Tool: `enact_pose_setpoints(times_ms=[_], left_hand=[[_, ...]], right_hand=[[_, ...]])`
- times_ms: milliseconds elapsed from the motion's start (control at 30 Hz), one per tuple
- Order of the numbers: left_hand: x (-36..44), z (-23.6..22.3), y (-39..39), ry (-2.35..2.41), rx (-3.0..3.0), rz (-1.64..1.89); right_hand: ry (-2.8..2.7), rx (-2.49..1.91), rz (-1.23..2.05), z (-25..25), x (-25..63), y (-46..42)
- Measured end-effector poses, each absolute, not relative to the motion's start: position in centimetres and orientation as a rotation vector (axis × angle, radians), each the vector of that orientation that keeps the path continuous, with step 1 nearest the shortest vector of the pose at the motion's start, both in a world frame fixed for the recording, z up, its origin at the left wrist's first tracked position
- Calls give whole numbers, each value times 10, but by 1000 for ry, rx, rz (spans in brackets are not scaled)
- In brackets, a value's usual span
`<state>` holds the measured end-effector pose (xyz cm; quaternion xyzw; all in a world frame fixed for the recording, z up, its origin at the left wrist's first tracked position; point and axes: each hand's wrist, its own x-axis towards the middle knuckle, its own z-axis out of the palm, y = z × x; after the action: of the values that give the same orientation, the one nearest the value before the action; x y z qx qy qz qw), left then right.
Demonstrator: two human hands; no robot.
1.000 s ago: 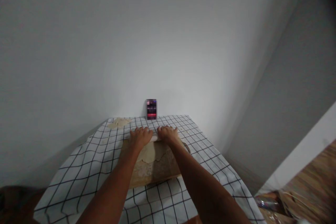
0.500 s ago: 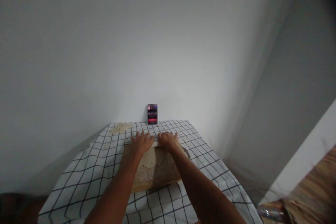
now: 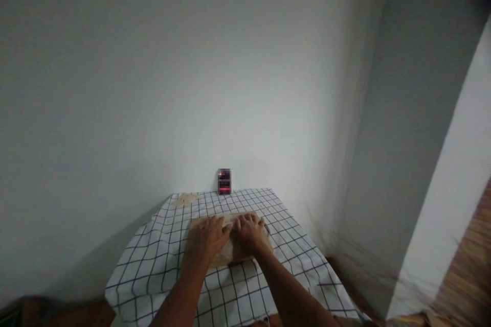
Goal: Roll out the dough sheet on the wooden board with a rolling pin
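A wooden board lies on the checked cloth. On it is a thin, pale sheet of dough, partly covered by my hands and forearms. My left hand rests palm down over the left half of the board, fingers spread forward. Beside it, my right hand is also palm down, its fingers apart and slightly bent. The thumbs nearly meet. Whatever lies under the palms is mostly hidden; a pale rod like a rolling pin showed between them earlier.
A flat piece of dough lies at the cloth's far left. A phone with a blurred screen leans upright against the wall. The black-and-white checked tablecloth covers the table. Wooden flooring shows at the right.
Both hands have drawn back toward me, from the board's far edge to its middle. The right fingers look less curled. The camera view has tilted and shifted a little.
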<state>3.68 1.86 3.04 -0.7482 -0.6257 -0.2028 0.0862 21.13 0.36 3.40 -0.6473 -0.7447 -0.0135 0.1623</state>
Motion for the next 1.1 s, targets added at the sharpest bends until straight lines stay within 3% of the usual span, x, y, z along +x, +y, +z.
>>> enact_pose_setpoints(times_ms=[567,867,1100], left_hand=[[38,9,-57,-1865,-2260,-494],[38,-2,-27,-1818,-2202,-606],[34,19,10,-1888,-2282,-596]], right_hand=[[-1939,-1909,2,7,211,-65],[-1957,-1928,25,14,208,-39],[-2030,-1930,99,33,207,-1]])
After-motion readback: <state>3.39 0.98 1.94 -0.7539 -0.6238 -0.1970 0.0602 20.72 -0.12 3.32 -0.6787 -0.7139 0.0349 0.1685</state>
